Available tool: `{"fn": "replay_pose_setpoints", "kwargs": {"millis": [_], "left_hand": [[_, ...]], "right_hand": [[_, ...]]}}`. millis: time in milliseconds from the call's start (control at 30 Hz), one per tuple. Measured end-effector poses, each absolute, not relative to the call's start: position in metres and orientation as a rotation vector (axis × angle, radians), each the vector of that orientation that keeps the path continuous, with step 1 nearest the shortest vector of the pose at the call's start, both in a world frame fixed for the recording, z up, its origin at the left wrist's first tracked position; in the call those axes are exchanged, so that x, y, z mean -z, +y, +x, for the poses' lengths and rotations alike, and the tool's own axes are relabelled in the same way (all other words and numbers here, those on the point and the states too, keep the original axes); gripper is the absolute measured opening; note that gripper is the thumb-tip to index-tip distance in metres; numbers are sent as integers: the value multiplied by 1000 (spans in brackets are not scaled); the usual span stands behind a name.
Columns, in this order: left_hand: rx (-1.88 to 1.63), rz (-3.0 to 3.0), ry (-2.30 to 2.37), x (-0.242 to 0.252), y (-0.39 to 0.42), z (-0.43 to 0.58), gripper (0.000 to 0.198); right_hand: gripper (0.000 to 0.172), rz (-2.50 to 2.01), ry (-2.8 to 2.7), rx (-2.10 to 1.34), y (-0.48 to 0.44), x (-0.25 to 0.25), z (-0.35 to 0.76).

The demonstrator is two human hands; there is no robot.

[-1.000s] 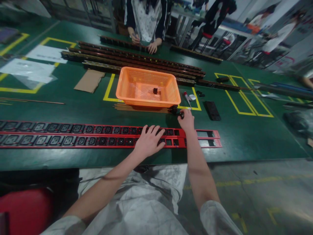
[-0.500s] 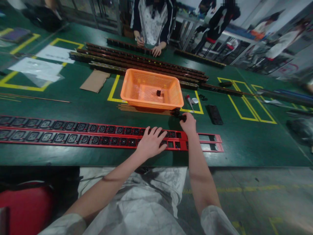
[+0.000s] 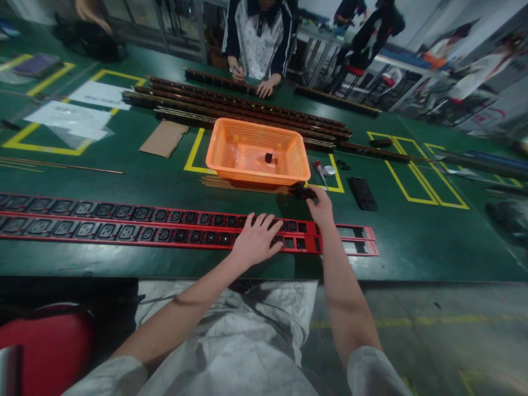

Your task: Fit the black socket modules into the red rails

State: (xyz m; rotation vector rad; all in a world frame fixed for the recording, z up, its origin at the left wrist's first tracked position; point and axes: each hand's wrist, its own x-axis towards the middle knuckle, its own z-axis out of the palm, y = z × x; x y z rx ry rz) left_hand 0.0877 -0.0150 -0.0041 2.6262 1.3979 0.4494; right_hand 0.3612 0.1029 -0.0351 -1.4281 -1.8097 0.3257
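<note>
Two long red power strips [image 3: 308, 245] lie side by side along the near table edge, fitted with black sockets [image 3: 106, 230]. Across both strips, toward their right part, rests my left hand [image 3: 256, 239], palm down with fingers spread, covering some sockets. Open cutouts show in the red frames to its right. My right hand [image 3: 322, 208] is just beyond the strips, thumb and fingers closed on a small black part [image 3: 307, 193]. That part touches or overlaps other small black pieces beside the orange basket's near right corner, so its exact shape is unclear.
An orange basket [image 3: 258, 177] holds a black piece [image 3: 268, 158]. Thin rods [image 3: 247, 185] lie before it. Rightward are a screwdriver [image 3: 320, 171], a white round item [image 3: 329, 170] and a black flat object [image 3: 363, 193]. Dark rails [image 3: 247, 107] lie behind; a person sits opposite.
My right hand has shifted slightly away from me, bringing its fingers to the small black pieces by the basket. My left hand stays spread on the strips. The view has shifted slightly.
</note>
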Motion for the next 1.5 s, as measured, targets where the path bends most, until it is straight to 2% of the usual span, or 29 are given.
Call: {"fn": "replay_pose_setpoints", "kwargs": {"millis": [267, 467, 567, 733, 867, 1067, 1500], "left_hand": [[-438, 2619, 1393, 3, -15, 87, 54], [-440, 2611, 1409, 3, -15, 89, 53], [-437, 2611, 1403, 3, -15, 89, 53], [-442, 2615, 1405, 2, -16, 88, 54], [-452, 2609, 1402, 2, -17, 88, 54], [-458, 2603, 1407, 3, -16, 88, 53], [-458, 2601, 1399, 3, -15, 88, 54]], "right_hand": [[37, -1386, -1587, -375, 54, 24, 353], [25, -1624, -1625, -236, 22, 24, 339], [25, -1632, -1672, -153, 22, 21, 334], [15, -1666, -1740, -201, 20, 17, 329], [34, -1639, -1859, -263, 20, 15, 328], [16, -1632, -2023, -256, 23, 13, 330], [22, -1599, -1933, -361, 22, 12, 329]]}}
